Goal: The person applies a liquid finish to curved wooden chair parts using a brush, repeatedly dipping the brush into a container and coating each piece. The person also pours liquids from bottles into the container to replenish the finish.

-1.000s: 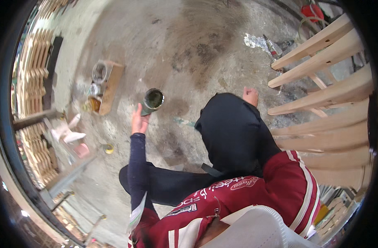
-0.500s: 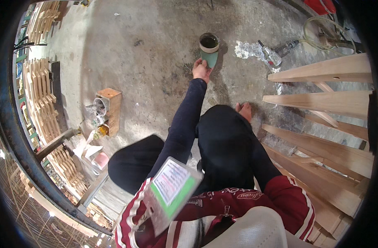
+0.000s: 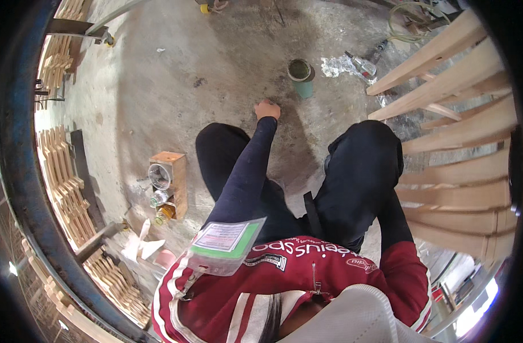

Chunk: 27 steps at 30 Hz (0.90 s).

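Note:
My left hand (image 3: pixel 267 108) is low over the concrete floor with its fingers curled in; what they hold, if anything, is hidden. Ahead of it and to its right, apart from it, stands a small round pot (image 3: pixel 299 70) with dark contents. A flat pale green piece (image 3: pixel 303 89) lies against the pot's near side. My right arm (image 3: pixel 395 220) passes down behind my right knee (image 3: pixel 367 146), which hides the right hand.
On the right lean several long tapered wooden pieces (image 3: pixel 427 60). A hand-held power tool (image 3: pixel 362 65) lies by a white splash at the far right. At left stands a wooden box (image 3: pixel 179 186) holding a clear cup (image 3: pixel 159 176) and bottles. Stacked wooden parts (image 3: pixel 61 168) line the left side.
My left hand has let go of the green piece and drawn back to the left. My knees have spread apart. The fingers that showed past my right knee are now hidden. The view has shifted.

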Each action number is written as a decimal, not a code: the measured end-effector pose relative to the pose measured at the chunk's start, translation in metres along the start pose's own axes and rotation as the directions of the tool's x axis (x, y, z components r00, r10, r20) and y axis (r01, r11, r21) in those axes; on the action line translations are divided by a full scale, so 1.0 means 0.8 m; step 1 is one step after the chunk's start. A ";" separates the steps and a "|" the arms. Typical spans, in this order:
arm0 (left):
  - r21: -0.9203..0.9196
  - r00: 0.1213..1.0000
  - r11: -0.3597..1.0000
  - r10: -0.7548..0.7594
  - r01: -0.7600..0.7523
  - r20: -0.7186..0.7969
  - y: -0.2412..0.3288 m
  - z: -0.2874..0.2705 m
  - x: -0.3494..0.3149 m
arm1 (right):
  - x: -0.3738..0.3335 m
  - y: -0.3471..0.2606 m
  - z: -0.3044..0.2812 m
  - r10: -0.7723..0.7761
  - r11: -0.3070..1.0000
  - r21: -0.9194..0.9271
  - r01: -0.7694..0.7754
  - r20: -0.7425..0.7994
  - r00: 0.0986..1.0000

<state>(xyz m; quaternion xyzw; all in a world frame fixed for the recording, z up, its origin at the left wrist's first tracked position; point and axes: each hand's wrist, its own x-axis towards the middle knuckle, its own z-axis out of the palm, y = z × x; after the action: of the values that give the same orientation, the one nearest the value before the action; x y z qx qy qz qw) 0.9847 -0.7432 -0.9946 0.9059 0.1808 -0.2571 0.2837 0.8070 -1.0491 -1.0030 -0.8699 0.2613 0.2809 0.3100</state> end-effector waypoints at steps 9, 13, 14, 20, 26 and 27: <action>0.123 0.941 0.970 -0.233 0.209 0.247 0.005 -0.017 0.036 | 0.053 -0.110 -0.121 -0.223 0.936 0.270 0.224 -0.035 0.974; 0.148 0.911 0.968 -0.243 0.203 0.333 -0.041 -0.026 0.047 | 0.078 -0.140 -0.102 -0.224 0.883 0.435 0.178 0.056 0.973; 0.148 0.933 0.974 -0.209 0.172 0.294 -0.061 -0.013 0.059 | 0.062 -0.172 -0.104 -0.196 0.904 0.395 0.163 0.043 0.980; 0.198 0.968 0.969 -0.184 0.150 0.169 -0.027 -0.083 0.043 | 0.074 -0.246 -0.063 -0.110 0.888 0.406 0.217 -0.270 0.957; 0.167 1.000 0.986 -0.002 0.000 0.011 -0.013 -0.103 0.086 | 0.149 -0.187 -0.036 0.046 0.871 0.449 0.197 -0.475 0.879; 0.141 0.996 0.986 0.091 -0.088 -0.014 -0.008 -0.101 0.096 | 0.159 -0.180 -0.037 0.049 0.861 0.465 0.206 -0.479 0.876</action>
<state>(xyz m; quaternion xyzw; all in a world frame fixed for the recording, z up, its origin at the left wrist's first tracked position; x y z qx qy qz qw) 1.0726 -0.6752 -0.9838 0.9335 0.1244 -0.2468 0.2286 0.9968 -1.0082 -1.0103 -0.8109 0.3562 -0.0322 0.4632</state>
